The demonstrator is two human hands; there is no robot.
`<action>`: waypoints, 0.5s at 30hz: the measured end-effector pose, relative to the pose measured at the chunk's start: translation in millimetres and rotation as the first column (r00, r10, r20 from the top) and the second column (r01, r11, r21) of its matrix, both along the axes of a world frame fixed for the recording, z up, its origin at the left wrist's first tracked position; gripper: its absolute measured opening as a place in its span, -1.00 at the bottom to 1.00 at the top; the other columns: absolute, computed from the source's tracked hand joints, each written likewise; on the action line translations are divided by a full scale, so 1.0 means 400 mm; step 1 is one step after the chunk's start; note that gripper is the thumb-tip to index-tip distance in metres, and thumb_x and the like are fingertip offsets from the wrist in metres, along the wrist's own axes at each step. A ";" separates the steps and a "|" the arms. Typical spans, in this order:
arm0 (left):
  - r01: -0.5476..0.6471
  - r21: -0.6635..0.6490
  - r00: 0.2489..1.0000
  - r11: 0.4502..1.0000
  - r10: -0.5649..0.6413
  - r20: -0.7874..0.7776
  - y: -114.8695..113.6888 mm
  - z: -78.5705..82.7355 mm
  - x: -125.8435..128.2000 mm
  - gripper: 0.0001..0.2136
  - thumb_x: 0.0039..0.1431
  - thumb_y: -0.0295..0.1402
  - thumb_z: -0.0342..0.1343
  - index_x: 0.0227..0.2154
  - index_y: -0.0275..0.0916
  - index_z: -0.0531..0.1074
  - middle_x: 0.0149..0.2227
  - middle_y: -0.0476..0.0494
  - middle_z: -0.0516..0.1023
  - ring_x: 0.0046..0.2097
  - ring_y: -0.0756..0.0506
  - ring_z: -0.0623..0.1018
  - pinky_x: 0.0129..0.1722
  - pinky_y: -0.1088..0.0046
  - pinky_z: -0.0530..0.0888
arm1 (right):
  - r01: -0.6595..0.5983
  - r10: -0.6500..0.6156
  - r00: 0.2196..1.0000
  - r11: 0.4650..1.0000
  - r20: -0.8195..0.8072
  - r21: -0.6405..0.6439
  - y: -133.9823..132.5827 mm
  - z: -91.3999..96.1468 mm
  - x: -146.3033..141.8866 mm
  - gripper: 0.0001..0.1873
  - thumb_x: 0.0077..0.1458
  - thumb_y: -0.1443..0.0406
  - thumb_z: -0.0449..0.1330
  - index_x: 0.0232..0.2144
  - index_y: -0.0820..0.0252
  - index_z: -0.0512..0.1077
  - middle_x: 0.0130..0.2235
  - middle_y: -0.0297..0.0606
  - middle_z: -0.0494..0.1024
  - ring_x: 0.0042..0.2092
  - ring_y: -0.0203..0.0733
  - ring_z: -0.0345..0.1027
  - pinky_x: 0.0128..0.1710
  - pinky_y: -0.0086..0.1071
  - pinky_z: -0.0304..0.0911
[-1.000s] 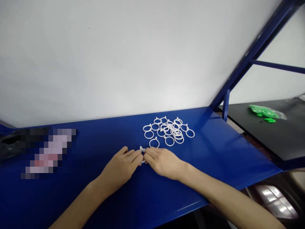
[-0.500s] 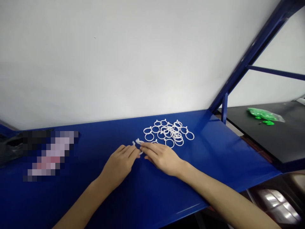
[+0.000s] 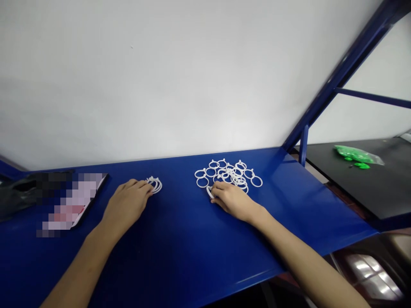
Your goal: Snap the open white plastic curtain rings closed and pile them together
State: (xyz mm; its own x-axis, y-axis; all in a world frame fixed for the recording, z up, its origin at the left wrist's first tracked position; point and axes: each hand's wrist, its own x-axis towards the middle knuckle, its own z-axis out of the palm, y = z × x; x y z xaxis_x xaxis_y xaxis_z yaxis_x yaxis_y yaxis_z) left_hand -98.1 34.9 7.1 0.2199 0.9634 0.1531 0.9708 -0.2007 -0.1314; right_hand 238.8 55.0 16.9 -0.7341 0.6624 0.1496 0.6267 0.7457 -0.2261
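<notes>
My left hand (image 3: 131,199) is closed at the left of the blue table, its fingertips on a small bunch of white rings (image 3: 156,185). These look like plastic curtain rings with a small knob or eyelet; the hand covers part of the bunch. Over on the right, my right hand (image 3: 233,199) is at the near edge of a loose pile of white rings (image 3: 237,173). Its fingers are bent around one white ring (image 3: 209,192), mostly hidden under them. Rings in the pile lie flat, several overlapping.
The blue table (image 3: 180,239) runs along a white wall. At the left lie a dark plastic bag (image 3: 16,194) and a blurred flat item (image 3: 72,201). A blue metal post (image 3: 303,145) rises at the right. Beyond it, a bag of green pieces (image 3: 353,153) lies on a black table (image 3: 346,184).
My hands were together in the middle with white rings between them. Now the left hand has moved left with a bunch of rings, and the right hand has moved right to the pile.
</notes>
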 end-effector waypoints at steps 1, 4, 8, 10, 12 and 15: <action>-0.025 -0.001 1.000 1.000 0.025 -0.011 0.001 -0.001 -0.006 -0.68 0.34 -0.34 -0.13 -0.17 -0.23 0.56 -0.12 -0.22 0.61 -0.08 -0.28 0.49 -0.10 0.14 0.41 | 0.012 -0.012 1.000 1.000 -0.027 -0.013 -0.003 0.002 0.000 -0.87 0.34 0.33 0.12 -0.25 0.25 0.44 -0.22 -0.21 0.46 -0.28 -0.24 0.35 -0.24 -0.36 0.29; -0.069 -0.002 0.997 0.998 0.069 -0.024 0.005 -0.004 -0.020 -0.67 0.34 -0.34 -0.13 -0.09 -0.24 0.54 -0.09 -0.24 0.60 -0.06 -0.30 0.48 -0.11 0.14 0.40 | 0.060 -0.063 0.989 0.998 -0.136 -0.023 0.000 0.018 0.002 -0.89 0.34 0.33 0.13 -0.23 0.23 0.44 -0.19 -0.21 0.48 -0.24 -0.23 0.39 -0.21 -0.36 0.30; -0.091 -0.024 0.996 0.996 0.091 -0.007 0.010 -0.003 -0.023 -0.67 0.34 -0.33 -0.14 -0.07 -0.25 0.52 -0.07 -0.26 0.58 -0.04 -0.29 0.48 -0.14 0.17 0.39 | 0.165 -0.158 0.983 0.983 -0.094 0.081 0.049 0.055 -0.014 -0.86 0.35 0.32 0.11 -0.22 0.22 0.46 -0.14 -0.18 0.49 -0.23 -0.21 0.40 -0.27 -0.35 0.25; -0.103 -0.037 0.995 0.994 0.103 -0.002 0.012 -0.001 -0.020 -0.68 0.35 -0.34 -0.15 -0.10 -0.25 0.52 -0.08 -0.27 0.57 -0.05 -0.29 0.48 -0.16 0.18 0.39 | 0.168 -0.176 0.983 0.978 0.058 0.127 0.089 0.074 -0.038 -0.84 0.35 0.33 0.09 -0.21 0.22 0.48 -0.13 -0.17 0.48 -0.31 -0.24 0.38 -0.36 -0.36 0.16; -0.109 -0.042 0.994 0.993 0.110 0.005 0.012 -0.001 -0.019 -0.67 0.35 -0.35 -0.17 -0.10 -0.25 0.51 -0.07 -0.26 0.57 -0.05 -0.28 0.47 -0.16 0.19 0.39 | 0.139 -0.163 0.966 0.982 0.201 0.131 0.131 0.086 -0.067 -0.83 0.33 0.35 0.10 -0.22 0.22 0.51 -0.14 -0.17 0.48 -0.37 -0.28 0.34 -0.42 -0.36 0.06; -0.113 -0.045 0.993 0.993 0.114 0.025 0.011 -0.002 -0.020 -0.66 0.35 -0.38 -0.18 -0.08 -0.24 0.51 -0.04 -0.24 0.56 -0.04 -0.26 0.45 -0.14 0.20 0.39 | 0.092 -0.116 0.948 0.992 0.298 0.092 0.177 0.087 -0.105 -0.82 0.27 0.40 0.13 -0.33 0.23 0.54 -0.19 -0.19 0.48 -0.42 -0.33 0.27 -0.46 -0.36 -0.03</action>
State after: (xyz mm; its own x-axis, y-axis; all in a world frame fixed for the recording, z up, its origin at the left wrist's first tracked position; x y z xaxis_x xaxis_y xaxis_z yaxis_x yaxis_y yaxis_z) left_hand -106.2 39.3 6.4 0.1054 0.9878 0.1147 0.9907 -0.0943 -0.0982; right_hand 196.7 125.8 51.8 -0.6803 0.7328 -0.0160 0.7318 0.6803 0.0402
